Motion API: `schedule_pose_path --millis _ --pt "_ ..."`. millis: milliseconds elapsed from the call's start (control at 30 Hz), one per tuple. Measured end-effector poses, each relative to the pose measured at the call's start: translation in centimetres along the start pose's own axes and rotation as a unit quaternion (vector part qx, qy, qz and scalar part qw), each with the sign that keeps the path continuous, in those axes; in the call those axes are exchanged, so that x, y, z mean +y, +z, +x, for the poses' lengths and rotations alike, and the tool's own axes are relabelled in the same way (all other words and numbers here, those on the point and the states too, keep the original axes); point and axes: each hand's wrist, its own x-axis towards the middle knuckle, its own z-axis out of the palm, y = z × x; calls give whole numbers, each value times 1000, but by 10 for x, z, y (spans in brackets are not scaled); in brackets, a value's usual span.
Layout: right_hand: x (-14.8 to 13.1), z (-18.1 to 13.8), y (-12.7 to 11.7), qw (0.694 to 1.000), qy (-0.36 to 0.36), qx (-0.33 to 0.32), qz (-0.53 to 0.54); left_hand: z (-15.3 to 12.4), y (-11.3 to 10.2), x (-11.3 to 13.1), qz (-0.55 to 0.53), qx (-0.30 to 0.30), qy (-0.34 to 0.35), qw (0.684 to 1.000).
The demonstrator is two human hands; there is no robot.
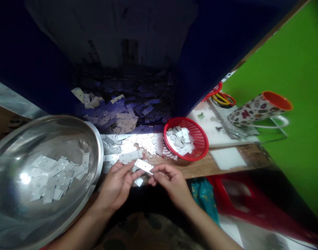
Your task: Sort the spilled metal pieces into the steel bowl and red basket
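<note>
My left hand [120, 183] is closed with a flat metal plate [129, 156] between thumb and fingers; the plate is pale, rectangular and has a small hole. In my right hand [170, 180], the thumb and fingers pinch the end of another metal plate [144, 166], which slants across in front of my left fingertips. Below the two plates a small light piece [138, 181] shows near my left fingers; whether it is held I cannot tell. Beyond both hands, many similar plates [122, 121] lie in a loose heap that runs back into the dark blue-walled box.
A large steel bowl [97, 152] with loose plates stands at the left. A red plastic basket [204, 142] of smaller plates is right of the hands. Farther right are a white block [228, 158], a patterned mug [250, 111] lying tilted, and a green wall [304, 69].
</note>
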Motion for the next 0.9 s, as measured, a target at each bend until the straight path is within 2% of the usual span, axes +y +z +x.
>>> schedule_pose_path --millis 333,433,500,567,600,667,700,733,767,833,900 --pt "-6 -3 2 999 -15 44 -12 -3 4 0 3 15 -3 1000" --pt "-23 -9 -10 993 -69 85 -51 -4 4 0 4 31 -3 1000" --pt "-40 -13 -22 976 -130 140 -101 -5 3 -1 13 38 -3 999" --pt "-54 -14 -35 933 -211 224 -185 -6 2 -1 27 32 -11 999" --pt "-59 -14 -40 894 -261 268 -247 -6 2 -1 34 27 -15 999" --pt "-61 -13 -43 790 -361 313 -385 -7 2 -2 49 11 -23 998" --pt "-59 -11 -40 744 -401 298 -444 -7 2 -3 58 4 -27 998" --pt "-55 -10 -35 715 -427 256 -492 -8 2 -4 67 -4 -29 997" --pt "-50 -8 -29 702 -437 197 -528 -8 3 -5 76 -15 -31 997" --pt "-37 -4 -14 697 -421 84 -574 -9 3 -6 93 -45 -34 994" --pt "-27 2 -1 693 -394 17 -603 -10 3 -7 104 -67 -31 992"
